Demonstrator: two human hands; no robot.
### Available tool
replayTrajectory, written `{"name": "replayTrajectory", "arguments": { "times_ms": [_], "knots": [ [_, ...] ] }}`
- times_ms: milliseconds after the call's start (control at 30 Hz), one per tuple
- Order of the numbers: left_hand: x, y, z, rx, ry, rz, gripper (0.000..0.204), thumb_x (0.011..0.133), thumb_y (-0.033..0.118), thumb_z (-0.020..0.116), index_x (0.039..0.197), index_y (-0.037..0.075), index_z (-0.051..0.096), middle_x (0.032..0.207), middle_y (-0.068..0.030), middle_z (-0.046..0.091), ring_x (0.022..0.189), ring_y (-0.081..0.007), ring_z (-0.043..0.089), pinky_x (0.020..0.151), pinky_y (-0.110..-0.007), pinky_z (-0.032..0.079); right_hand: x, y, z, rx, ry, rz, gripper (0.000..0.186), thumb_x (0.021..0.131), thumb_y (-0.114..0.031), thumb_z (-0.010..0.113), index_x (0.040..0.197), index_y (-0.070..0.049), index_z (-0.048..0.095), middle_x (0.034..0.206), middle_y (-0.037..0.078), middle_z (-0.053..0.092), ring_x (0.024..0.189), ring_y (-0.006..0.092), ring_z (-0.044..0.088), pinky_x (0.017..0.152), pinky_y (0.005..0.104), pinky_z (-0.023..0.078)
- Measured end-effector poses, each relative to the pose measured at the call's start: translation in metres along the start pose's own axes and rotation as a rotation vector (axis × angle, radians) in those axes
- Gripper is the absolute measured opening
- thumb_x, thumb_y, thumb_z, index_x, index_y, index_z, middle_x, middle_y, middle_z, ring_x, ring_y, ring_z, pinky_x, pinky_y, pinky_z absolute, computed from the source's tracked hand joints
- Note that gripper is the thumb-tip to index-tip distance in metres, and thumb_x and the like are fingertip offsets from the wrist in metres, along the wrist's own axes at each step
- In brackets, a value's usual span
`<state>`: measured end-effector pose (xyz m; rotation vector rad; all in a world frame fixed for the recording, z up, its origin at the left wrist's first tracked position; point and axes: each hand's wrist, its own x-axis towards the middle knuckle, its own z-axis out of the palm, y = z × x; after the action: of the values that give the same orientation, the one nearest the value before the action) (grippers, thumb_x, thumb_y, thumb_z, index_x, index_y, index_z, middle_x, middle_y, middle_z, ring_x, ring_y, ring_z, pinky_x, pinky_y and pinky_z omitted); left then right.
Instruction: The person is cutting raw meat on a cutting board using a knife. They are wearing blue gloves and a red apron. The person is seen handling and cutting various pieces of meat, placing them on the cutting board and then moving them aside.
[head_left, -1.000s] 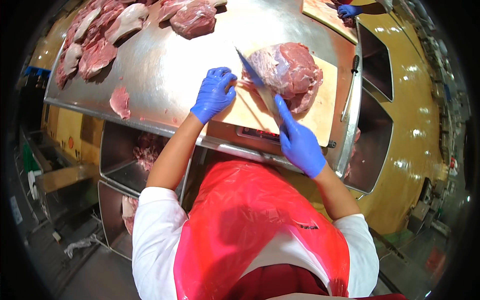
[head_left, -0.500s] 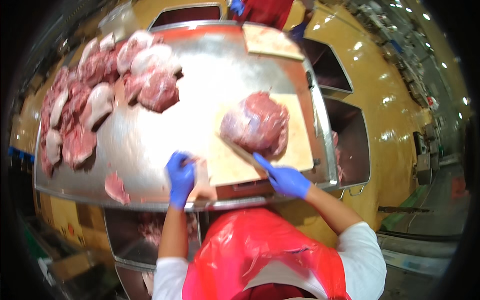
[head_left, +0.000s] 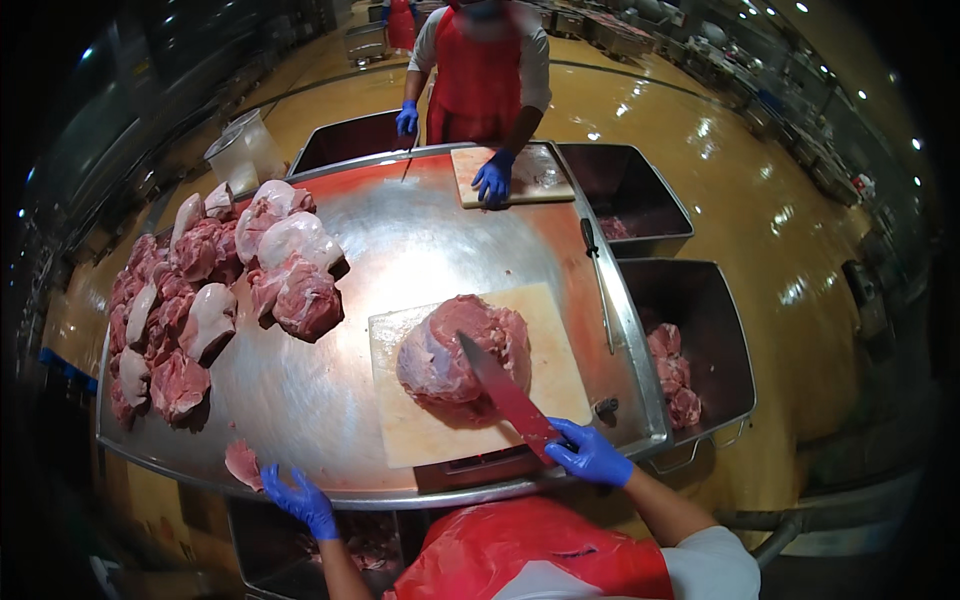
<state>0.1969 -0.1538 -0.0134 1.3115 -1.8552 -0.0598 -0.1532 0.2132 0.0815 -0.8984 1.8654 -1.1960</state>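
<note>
- Setup is a big shiny metal table with reddish wet patches toward 12 o'clock, on a glossy tan floor. Clock directions are from the big meat chunk.
- The big meat chunk sits on the pale cutting board near me. Roundish lump, pink-red, with a whitish, bluish-grey skin on its 9 o'clock side.
- Right hand, blue glove, about 4 o'clock: fingers wrapped around the handle of the knife. Its wide blade points up toward 11 and blocks part of the chunk from view. Can't tell if it's touching.
- Left hand, also gloved, around 7–8 o'clock at the table edge: fingers loosely spread, just beside a small meat scrap.
- Meat pile, pink with pale fat, out at 9–10.
- Sharpening rod at 2, metal bin with meat at 3.
- Co-worker in a red apron at 12, one gloved hand on another board.
</note>
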Motion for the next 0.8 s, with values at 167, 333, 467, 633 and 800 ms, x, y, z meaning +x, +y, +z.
{"name": "replayTrajectory", "arguments": {
  "times_ms": [167, 333, 467, 633, 800],
  "knots": [
    [0.029, 0.106, 0.018, -0.444, -0.15, 0.054, 0.02, 0.092, 0.006, 0.057, 0.111, -0.002, 0.06, 0.118, -0.019, 0.058, 0.113, -0.0328, 0.055, 0.101, -0.042, 0.041, 0.006, 0.014, -0.015, 0.344, 0.143, 0.087, 0.053, 0.097, -0.017, 0.061, 0.144, -0.002, 0.041, 0.08, 0.003, 0.062, 0.065, 0.008, 0.059, 0.05, 0.0241, 0.048],
    [0.028, 0.154, 0.021, -0.517, -0.318, 0.175, 0.008, 0.091, 0.002, 0.057, 0.093, 0.0, 0.064, 0.102, -0.0144, 0.064, 0.095, -0.0271, 0.062, 0.085, -0.036, 0.049, 0.008, 0.046, -0.016, 0.364, 0.238, 0.154, 0.052, 0.098, -0.015, 0.059, 0.143, 0.002, 0.039, 0.079, 0.004, 0.063, 0.061, 0.0097, 0.06, 0.047, 0.0237, 0.048],
    [0.017, 0.132, 0.016, -0.508, -0.303, 0.089, 0.006, 0.09, 0.002, 0.058, 0.091, 0.0, 0.064, 0.094, -0.0134, 0.063, 0.088, -0.025, 0.063, 0.081, -0.034, 0.049, 0.014, 0.045, -0.007, 0.402, 0.22, 0.143, 0.05, 0.097, -0.015, 0.06, 0.14, 0.003, 0.04, 0.077, 0.005, 0.063, 0.058, 0.0111, 0.061, 0.045, 0.0244, 0.048],
    [0.009, 0.067, 0.011, -0.511, -0.317, -0.113, 0.006, 0.089, 0.007, 0.062, 0.091, 0.001, 0.066, 0.089, -0.0113, 0.063, 0.084, -0.023, 0.063, 0.077, -0.033, 0.049, 0.033, 0.039, 0.01, 0.391, 0.261, 0.166, 0.045, 0.097, -0.013, 0.058, 0.138, -0.002, 0.043, 0.078, 0.007, 0.063, 0.058, 0.0123, 0.062, 0.041, 0.0255, 0.048],
    [0.006, -0.017, 0.017, -0.441, -0.409, -0.196, 0.008, 0.088, 0.01, 0.065, 0.09, 0.002, 0.067, 0.09, -0.0105, 0.063, 0.083, -0.0226, 0.063, 0.075, -0.033, 0.049, 0.057, 0.02, 0.033, 0.381, 0.435, 0.11, 0.033, 0.098, -0.011, 0.054, 0.13, -0.004, 0.047, 0.077, 0.006, 0.062, 0.055, 0.0127, 0.06, 0.041, 0.0253, 0.047]
  ]
}}
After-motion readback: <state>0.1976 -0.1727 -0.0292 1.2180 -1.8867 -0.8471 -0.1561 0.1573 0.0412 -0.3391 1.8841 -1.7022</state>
